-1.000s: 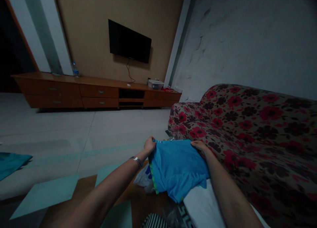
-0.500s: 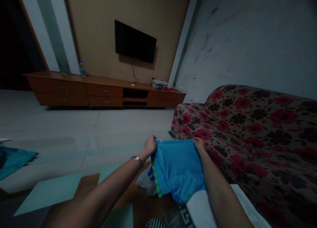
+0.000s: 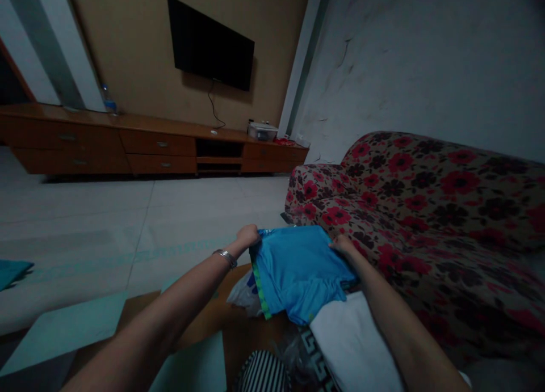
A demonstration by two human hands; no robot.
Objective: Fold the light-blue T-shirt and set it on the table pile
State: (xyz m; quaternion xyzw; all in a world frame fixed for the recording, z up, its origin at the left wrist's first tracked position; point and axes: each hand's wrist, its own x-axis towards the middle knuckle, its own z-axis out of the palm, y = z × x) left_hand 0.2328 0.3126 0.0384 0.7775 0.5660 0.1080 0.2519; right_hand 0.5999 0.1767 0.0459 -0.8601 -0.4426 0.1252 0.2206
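Observation:
Stretched out between my two hands is a pair of blue shorts (image 3: 298, 256) with a green patterned strip down the left side. My left hand (image 3: 248, 236), wearing a silver bracelet (image 3: 225, 258) at the wrist, is closed on the top left corner of the waistband. On the other side my right hand (image 3: 342, 245) pinches the right edge, below the top right corner. A folded white cloth (image 3: 355, 341) lies just under the shorts' lower right. Beside it are a dark cloth with a light key pattern (image 3: 315, 355) and a black-and-white striped item (image 3: 263, 372).
A brown table (image 3: 238, 335) with pale green panels (image 3: 63, 329) is below me, with a plastic bag (image 3: 244, 294) on it. The flowered sofa (image 3: 392, 210) stands to the right. A low wooden cabinet (image 3: 97, 142) runs under the wall television (image 3: 213, 43). Teal fabric (image 3: 12, 272) shows far left.
My right hand has slid from the top right corner down along the shorts' right edge. My left hand keeps its hold. The head view has shifted right and down.

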